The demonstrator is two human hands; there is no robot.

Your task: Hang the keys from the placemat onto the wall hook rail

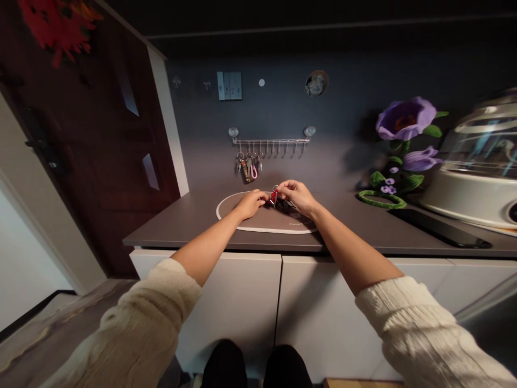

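Work the red bunch [273, 198], apparently keys on a small metal ring, between both hands and low over the mat [258, 222] on the desk [194, 218]. The bunch sits near the rear edge of the mat, between the two sets of fingertips. Right hand [298, 195]: the grip is closed to a thumb-and-forefinger pinch at the top of the bunch, by the ring; the remaining fingers are curled. Left hand [253, 202]: the fingers are bent, with the tips just beside the lower part of the bunch; whether this grip is closed on any part of it cannot be told. The step in hand is judged to be fine two-handed handling of the bunch. Maintain the right pinch on the ring itself, since loose pieces are likely to swing and turn. Use the left fingertips to steady the lower part; apply light pressure only. Keep both wrists low, so that a slipped piece would fall on the mat. Keep the right palm clear of the dark item [286, 206] beneath it, whose outline is too shaded to identify. Avoid lifting toward the hook rail [270, 142] while the hold is loose; the hanging keys [245, 170] could snag.
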